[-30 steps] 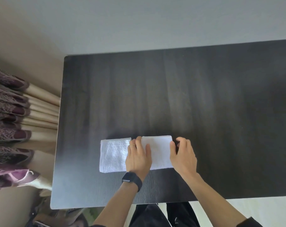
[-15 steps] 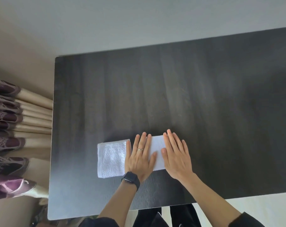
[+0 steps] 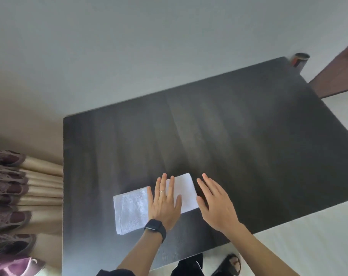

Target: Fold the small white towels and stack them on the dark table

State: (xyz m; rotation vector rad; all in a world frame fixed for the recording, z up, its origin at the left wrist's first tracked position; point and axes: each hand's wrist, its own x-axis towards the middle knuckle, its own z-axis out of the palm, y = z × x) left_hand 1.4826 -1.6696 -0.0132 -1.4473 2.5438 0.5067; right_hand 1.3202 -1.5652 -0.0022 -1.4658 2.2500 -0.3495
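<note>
White towel (image 3: 131,210) lying folded near tabletop (image 3: 248,146) front edge; left hand (image 3: 165,206) spread flat on it, pinning the fold; right hand (image 3: 217,204) open beside, gripping nothing.

Table (image 3: 239,136) surface bare across far and right portions; open passage there. Obstructions confined to the near-left area: folded towel (image 3: 129,210), left hand (image 3: 165,204) flat on it, right hand (image 3: 217,204) just beside. Curtain (image 3: 19,196) borders the left edge.
</note>
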